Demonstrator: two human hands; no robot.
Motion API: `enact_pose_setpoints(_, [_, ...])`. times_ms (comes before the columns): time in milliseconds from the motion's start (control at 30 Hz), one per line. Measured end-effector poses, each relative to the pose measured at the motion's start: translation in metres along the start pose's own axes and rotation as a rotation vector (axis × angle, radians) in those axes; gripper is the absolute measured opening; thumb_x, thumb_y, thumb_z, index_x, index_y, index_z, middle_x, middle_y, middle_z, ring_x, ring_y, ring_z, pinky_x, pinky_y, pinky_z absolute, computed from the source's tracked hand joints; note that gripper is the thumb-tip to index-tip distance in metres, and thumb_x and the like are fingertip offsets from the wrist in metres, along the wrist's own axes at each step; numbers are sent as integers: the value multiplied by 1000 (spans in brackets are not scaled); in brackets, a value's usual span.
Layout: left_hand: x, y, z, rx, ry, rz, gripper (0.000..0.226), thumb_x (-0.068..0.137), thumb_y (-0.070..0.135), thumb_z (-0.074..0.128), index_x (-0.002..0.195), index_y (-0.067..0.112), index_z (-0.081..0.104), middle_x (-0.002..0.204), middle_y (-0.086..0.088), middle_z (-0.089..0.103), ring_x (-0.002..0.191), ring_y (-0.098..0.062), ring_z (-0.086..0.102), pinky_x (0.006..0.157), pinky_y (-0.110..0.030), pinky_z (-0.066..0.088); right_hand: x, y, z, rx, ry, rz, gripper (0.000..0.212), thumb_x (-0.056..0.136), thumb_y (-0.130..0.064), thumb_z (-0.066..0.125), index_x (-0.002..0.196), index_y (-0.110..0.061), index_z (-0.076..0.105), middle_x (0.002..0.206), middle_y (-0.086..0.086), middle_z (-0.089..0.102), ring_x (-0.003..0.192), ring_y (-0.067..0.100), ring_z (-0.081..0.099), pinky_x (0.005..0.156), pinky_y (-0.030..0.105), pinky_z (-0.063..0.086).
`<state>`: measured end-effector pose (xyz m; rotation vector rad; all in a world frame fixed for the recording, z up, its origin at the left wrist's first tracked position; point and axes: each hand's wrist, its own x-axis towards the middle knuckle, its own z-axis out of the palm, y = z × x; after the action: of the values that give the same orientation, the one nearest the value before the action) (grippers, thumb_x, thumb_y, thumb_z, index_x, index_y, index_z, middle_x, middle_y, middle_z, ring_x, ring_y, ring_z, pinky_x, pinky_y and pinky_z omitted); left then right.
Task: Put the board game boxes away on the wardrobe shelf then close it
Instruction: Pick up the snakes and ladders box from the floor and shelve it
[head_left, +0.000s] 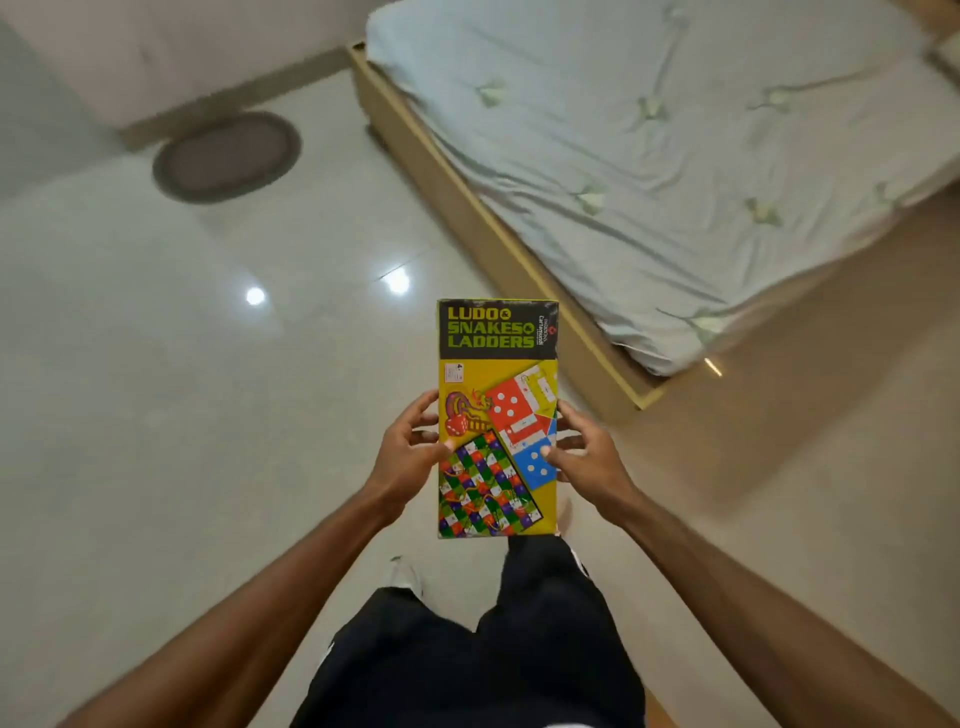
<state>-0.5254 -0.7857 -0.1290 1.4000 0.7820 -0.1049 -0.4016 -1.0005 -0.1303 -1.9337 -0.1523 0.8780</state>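
shiny floor tiles (156, 415) and a bed (675, 156) on the far right fill the room. left hand (408, 457) and right hand (587, 462) hold the ludo snakes and ladders box (496, 364) by its sides. no wardrobe shows, so putting away and closing are left.

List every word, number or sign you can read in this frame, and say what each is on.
"LUDO & SNAKES & LADDERS": black band at the far end of the board game box.
Small vertical brand print beside the title: too blurred to read.
Small white label under the band: too small to read.
Nothing else carries text.
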Motion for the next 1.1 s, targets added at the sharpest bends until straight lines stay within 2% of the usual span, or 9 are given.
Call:
enact_pose_setpoints(133, [18, 22, 80, 107, -131, 9, 68, 77, 19, 72, 136, 40, 46, 130, -5, 54, 116, -26, 58, 86, -52, 57, -21, 33, -74, 114, 142, 51, 67, 87, -9, 66, 145, -26, 38, 120, 6, 53, 106, 26, 61, 78, 50, 60])
enact_pose_setpoints(200, [32, 36, 129, 129, -190, 17, 64, 82, 11, 70, 136, 38, 47, 127, -5, 56, 115, -27, 60, 86, -50, 58, -24, 50, -115, 167, 217, 64, 68, 87, -9, 67, 146, -24, 36, 121, 8, 52, 109, 26, 59, 79, 50, 59])
enact_pose_setpoints(367, [70, 78, 281, 252, -351, 46, 65, 86, 7, 67, 140, 35, 45, 123, -1, 58, 113, -23, 60, 75, -37, 57, -39, 82, -243, 266, 397, 120, 65, 89, -6, 64, 146, -22, 36, 118, 0, 48, 97, 13, 59, 74, 39, 61])
enact_pose_setpoints(567, [106, 125, 445, 360, -572, 113, 66, 83, 2, 69, 136, 34, 48, 117, 1, 60, 107, -17, 61, 65, -25, 56, -45, 120, -381, 321, 601, 151, 66, 90, -5, 63, 147, -20, 34, 121, 0, 47, 94, 8, 60, 64, 27, 59])
enact_pose_setpoints(667, [125, 149, 520, 405, -673, 145, 64, 82, -7, 65, 131, 33, 52, 104, 9, 66, 94, -6, 68, 60, -20, 56, -41, 137, -442, 325, 684, 155, 68, 89, -6, 65, 148, -20, 33, 123, 2, 48, 93, 8, 59, 61, 22, 57])
enact_pose_setpoints(733, [144, 165, 588, 441, -731, 157, 65, 81, -9, 66, 122, 40, 53, 95, 16, 67, 89, -4, 68, 60, -21, 57, -35, 156, -497, 333, 758, 167, 70, 88, -7, 65, 148, -22, 32, 124, 2, 48, 95, 9, 59, 62, 22, 57])
enact_pose_setpoints(867, [174, 192, 683, 524, -769, 248, 72, 64, 35, 81, 129, 47, 52, 113, 7, 63, 104, -18, 64, 75, -46, 61, -16, 175, -583, 329, 823, 180, 70, 88, -7, 65, 148, -24, 32, 120, -1, 47, 94, 8, 59, 56, 17, 55])
enact_pose_setpoints(967, [206, 212, 772, 562, -808, 272, 68, 63, 36, 79, 125, 47, 54, 106, 5, 66, 97, -18, 67, 69, -40, 61, 4, 192, -665, 309, 852, 183, 71, 88, -8, 66, 148, -23, 32, 118, 0, 47, 95, 10, 59, 55, 16, 54])
enact_pose_setpoints(1100, [248, 243, 887, 604, -890, 304, 69, 60, 48, 80, 124, 54, 53, 112, 0, 69, 96, -24, 72, 68, -51, 61, 20, 202, -775, 255, 891, 207, 71, 87, -11, 68, 147, -22, 33, 118, 1, 48, 90, 9, 59, 56, 17, 53])
